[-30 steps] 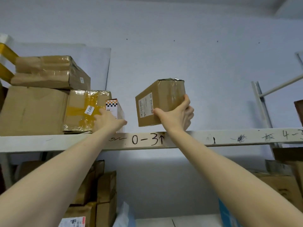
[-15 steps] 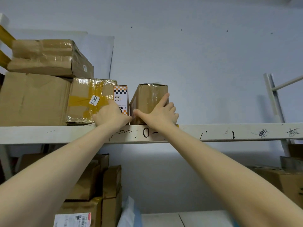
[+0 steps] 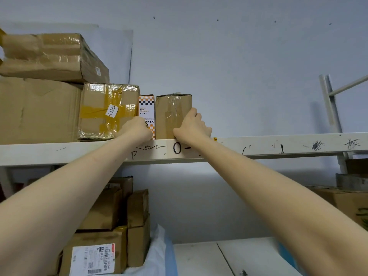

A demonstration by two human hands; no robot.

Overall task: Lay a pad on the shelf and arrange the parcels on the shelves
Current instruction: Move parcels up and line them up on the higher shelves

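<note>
A small brown taped parcel (image 3: 171, 114) stands upright on the white top shelf (image 3: 258, 145), right against a slim orange and white box (image 3: 146, 108). My right hand (image 3: 192, 127) grips the parcel's lower right edge, fingers curled round its side. My left hand (image 3: 137, 130) is bunched on the lower front of the slim box, fingers curled against it and partly hidden. Left of that box sits a parcel (image 3: 103, 112) wrapped in yellow tape and labelled H-1304.
Large cardboard boxes (image 3: 37, 110) are stacked at the shelf's left, with a pale sheet (image 3: 117, 54) leaning on the wall behind them. The shelf runs bare to the right up to a metal upright (image 3: 330, 104). More parcels (image 3: 111, 212) fill the shelf below.
My right hand brought the brown parcel down from the air onto the shelf and slid it against the slim box, then shifted to its right edge. My left hand stayed on the slim box.
</note>
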